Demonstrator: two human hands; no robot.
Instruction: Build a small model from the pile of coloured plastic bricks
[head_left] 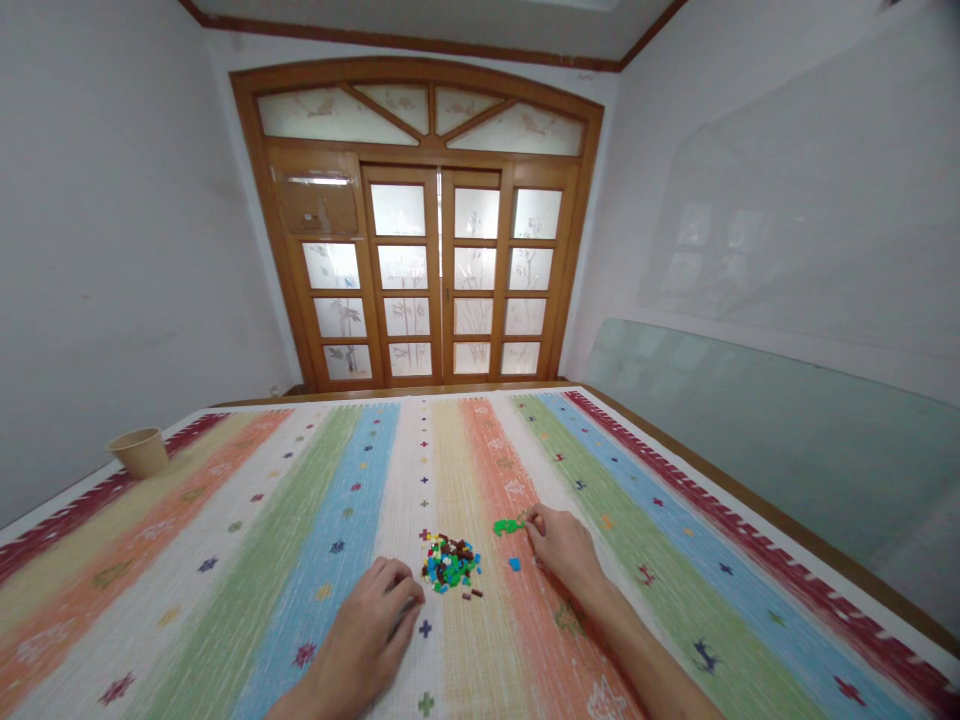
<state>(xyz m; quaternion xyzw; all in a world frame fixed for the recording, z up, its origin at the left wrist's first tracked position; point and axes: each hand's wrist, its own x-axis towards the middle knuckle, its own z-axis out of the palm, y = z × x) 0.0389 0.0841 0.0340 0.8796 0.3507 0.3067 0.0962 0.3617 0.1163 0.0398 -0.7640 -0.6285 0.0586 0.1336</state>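
The one camera, worn on the person's head, looks forward and down along a striped tablecloth [225,560] toward glazed wooden doors [427,270] at the far end of the room. It sits close above the left hand [365,630] and right hand [562,550], which enter at the bottom of its wide frame.

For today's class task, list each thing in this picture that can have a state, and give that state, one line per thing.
left hand, curled beside the pile, dark piece partly hidden under the fingers
right hand, fingertips touching the green bricks
green bricks, lying apart from the pile
pile of small plastic bricks, loose heap
blue brick, lying alone
tan cup, upright
wooden double doors, shut
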